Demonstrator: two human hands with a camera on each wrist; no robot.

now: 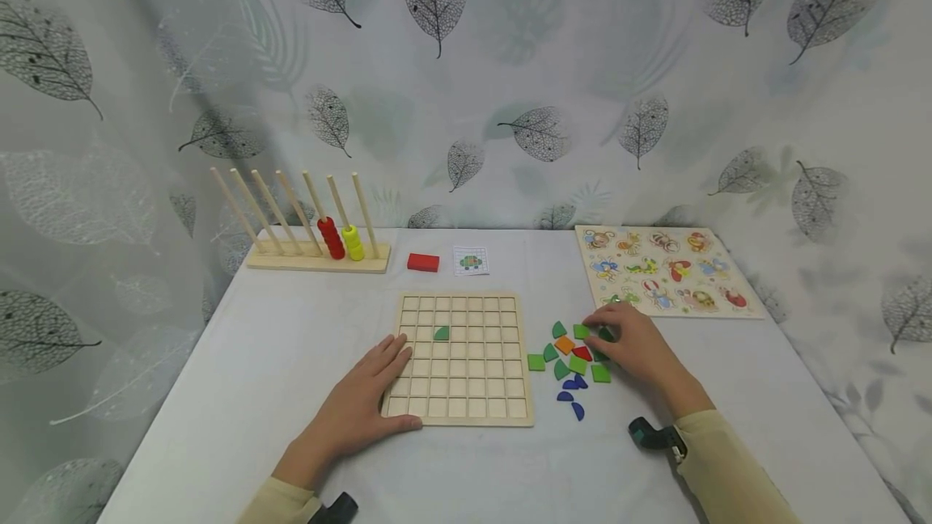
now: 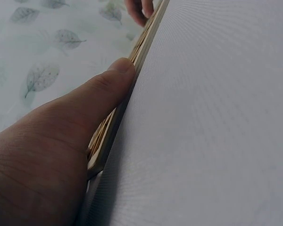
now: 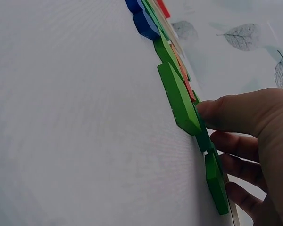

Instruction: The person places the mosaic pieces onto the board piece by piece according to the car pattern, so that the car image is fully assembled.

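My left hand rests at the left side of a wooden grid board, fingers straight over its left rim. Its thumb lies along the board's front edge. One green quarter-round piece sits in a cell in the upper left part of the grid. My right hand is over the far right of a group of loose pieces, thumb and fingers parted around a dark green piece. A light green square lies at the fingertips. In the right wrist view, the thumb tip is close to the green pieces.
Orange, red and blue pieces lie right of the board. Behind stand a peg rack with red and yellow beads, a red block and a turtle picture card. An insect puzzle board lies back right.
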